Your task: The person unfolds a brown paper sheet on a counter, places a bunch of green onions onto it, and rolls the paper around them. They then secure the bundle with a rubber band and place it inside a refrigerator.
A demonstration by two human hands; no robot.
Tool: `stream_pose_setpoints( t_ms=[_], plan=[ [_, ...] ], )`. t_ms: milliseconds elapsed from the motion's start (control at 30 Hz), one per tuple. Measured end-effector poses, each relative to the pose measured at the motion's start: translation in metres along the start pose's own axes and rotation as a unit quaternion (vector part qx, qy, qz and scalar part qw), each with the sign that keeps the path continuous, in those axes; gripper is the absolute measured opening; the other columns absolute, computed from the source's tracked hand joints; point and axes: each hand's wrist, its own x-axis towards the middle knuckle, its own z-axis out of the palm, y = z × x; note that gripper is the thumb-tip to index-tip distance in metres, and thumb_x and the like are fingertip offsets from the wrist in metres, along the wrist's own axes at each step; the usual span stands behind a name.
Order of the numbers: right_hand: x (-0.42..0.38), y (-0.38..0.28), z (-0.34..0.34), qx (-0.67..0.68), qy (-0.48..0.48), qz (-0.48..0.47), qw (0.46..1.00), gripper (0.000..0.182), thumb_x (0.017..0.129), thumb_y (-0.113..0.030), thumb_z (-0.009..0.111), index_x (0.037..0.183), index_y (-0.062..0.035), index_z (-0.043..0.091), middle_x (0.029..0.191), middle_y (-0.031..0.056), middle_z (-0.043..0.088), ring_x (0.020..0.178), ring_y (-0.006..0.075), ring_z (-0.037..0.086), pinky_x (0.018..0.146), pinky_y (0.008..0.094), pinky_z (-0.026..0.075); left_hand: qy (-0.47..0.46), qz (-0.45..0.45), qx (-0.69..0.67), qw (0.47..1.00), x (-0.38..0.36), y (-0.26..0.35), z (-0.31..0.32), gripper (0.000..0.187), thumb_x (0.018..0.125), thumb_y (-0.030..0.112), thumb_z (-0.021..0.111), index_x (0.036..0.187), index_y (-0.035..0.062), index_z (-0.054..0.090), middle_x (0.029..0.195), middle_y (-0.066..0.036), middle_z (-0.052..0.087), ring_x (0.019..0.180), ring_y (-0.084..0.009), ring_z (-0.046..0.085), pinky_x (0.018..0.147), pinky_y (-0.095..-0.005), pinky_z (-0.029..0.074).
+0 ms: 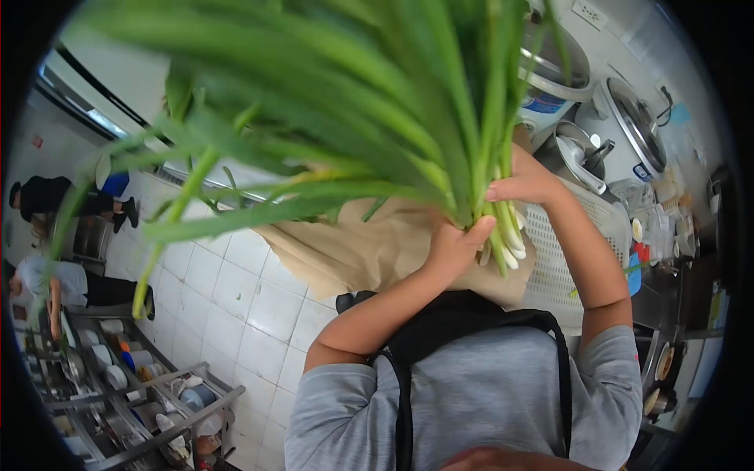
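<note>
A big bunch of green onions (369,102) fans out across the top of the view, its white root ends pointing down toward my chest. My left hand (455,247) is closed round the lower stalks, thumb on top. Just above and to the right, my right hand (525,179) grips the same stalks near the white ends, fingers partly hidden behind them. Brown paper (361,251) lies below the bunch. Beside it on the right is a white perforated basket (561,251).
Two rice cookers (628,129) and a metal pot (564,149) with utensils stand at the upper right. At the lower left is a metal rack (149,385) of containers. Two other people (67,196) (75,284) are at the far left, beyond the tiled floor (243,314).
</note>
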Motion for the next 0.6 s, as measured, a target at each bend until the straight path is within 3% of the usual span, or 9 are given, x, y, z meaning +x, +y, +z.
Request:
stream_pose_setpoints(
  t_ms=[67,100,200,233,333,367,467,567,600],
  plan=[
    [0.007,0.013,0.003,-0.004,-0.023,-0.010,1.000,0.064,0.062,-0.024,0.070,0.116,-0.0003,0.044,0.110,0.0093,0.052,0.101,0.0171,0.048,0.089,0.0300,0.037,-0.012,-0.065,-0.035,0.997,-0.007,-0.006,0.000,0.037,0.074,0.018,0.061,0.103,-0.0024,0.052,0.101,-0.014,0.054,0.091,-0.0234,0.052,0.081,-0.0327,0.041],
    [0.011,0.020,0.002,-0.034,-0.055,0.005,0.998,0.065,0.062,-0.025,0.069,0.117,-0.0011,0.044,0.111,0.0101,0.052,0.101,0.0176,0.049,0.089,0.0296,0.037,0.005,-0.076,0.014,0.997,-0.013,-0.019,0.000,0.033,0.078,0.018,0.057,0.103,-0.0022,0.052,0.103,-0.013,0.054,0.094,-0.0222,0.051,0.082,-0.0318,0.040],
    [0.023,0.044,0.010,-0.042,-0.094,0.060,0.993,0.065,0.062,-0.025,0.068,0.117,-0.0015,0.044,0.110,0.0101,0.054,0.100,0.0174,0.050,0.088,0.0290,0.037,0.050,-0.109,-0.052,0.991,-0.025,-0.055,0.004,0.030,0.082,0.017,0.053,0.105,-0.0023,0.052,0.104,-0.012,0.054,0.095,-0.0209,0.050,0.084,-0.0309,0.039],
    [0.029,0.058,0.013,-0.058,-0.104,0.074,0.990,0.062,0.062,-0.027,0.068,0.114,-0.0010,0.046,0.106,0.0113,0.056,0.097,0.0179,0.052,0.086,0.0289,0.039,0.066,-0.166,-0.123,0.976,-0.027,-0.046,0.005,0.035,0.086,0.019,0.049,0.115,-0.0004,0.045,0.111,-0.011,0.050,0.099,-0.0195,0.048,0.085,-0.0301,0.038],
    [0.042,0.080,0.021,-0.087,-0.163,0.164,0.969,0.061,0.060,-0.030,0.068,0.110,-0.0006,0.050,0.101,0.0130,0.059,0.091,0.0202,0.055,0.082,0.0294,0.041,0.097,-0.324,-0.289,0.895,-0.028,-0.060,0.004,0.045,0.091,0.025,0.038,0.126,-0.0022,0.029,0.122,-0.013,0.040,0.113,-0.0211,0.040,0.094,-0.0321,0.032],
    [0.046,0.101,0.023,-0.118,-0.156,0.174,0.965,0.061,0.059,-0.031,0.068,0.109,-0.0004,0.051,0.099,0.0134,0.059,0.089,0.0209,0.056,0.081,0.0294,0.042,0.070,-0.339,-0.316,0.883,-0.027,-0.066,0.001,0.052,0.091,0.034,0.036,0.128,-0.0007,0.023,0.125,-0.013,0.038,0.117,-0.0238,0.038,0.096,-0.0342,0.032],
    [0.058,0.141,0.024,-0.184,-0.157,0.203,0.949,0.061,0.058,-0.034,0.068,0.106,-0.0002,0.053,0.097,0.0143,0.060,0.085,0.0225,0.057,0.079,0.0292,0.043,0.060,-0.469,-0.230,0.851,-0.024,-0.082,-0.010,0.054,0.089,0.040,0.039,0.125,0.0005,0.032,0.121,-0.014,0.042,0.114,-0.0225,0.040,0.094,-0.0342,0.035],
    [0.059,0.133,0.020,-0.138,-0.185,0.225,0.947,0.065,0.057,-0.035,0.067,0.109,-0.0003,0.051,0.099,0.0141,0.059,0.088,0.0222,0.055,0.081,0.0280,0.041,-0.163,-0.549,-0.144,0.807,-0.027,-0.101,-0.058,0.052,0.086,0.043,0.044,0.119,0.0026,0.042,0.112,-0.014,0.050,0.104,-0.0203,0.049,0.087,-0.0321,0.040],
    [0.057,0.135,0.020,-0.148,-0.174,0.231,0.946,0.065,0.057,-0.034,0.067,0.110,-0.0009,0.050,0.100,0.0134,0.058,0.090,0.0213,0.055,0.082,0.0280,0.041,-0.149,-0.494,-0.075,0.853,-0.029,-0.082,-0.075,0.048,0.085,0.042,0.046,0.113,0.0032,0.047,0.104,-0.013,0.053,0.094,-0.0184,0.053,0.081,-0.0304,0.043]
  ],
)
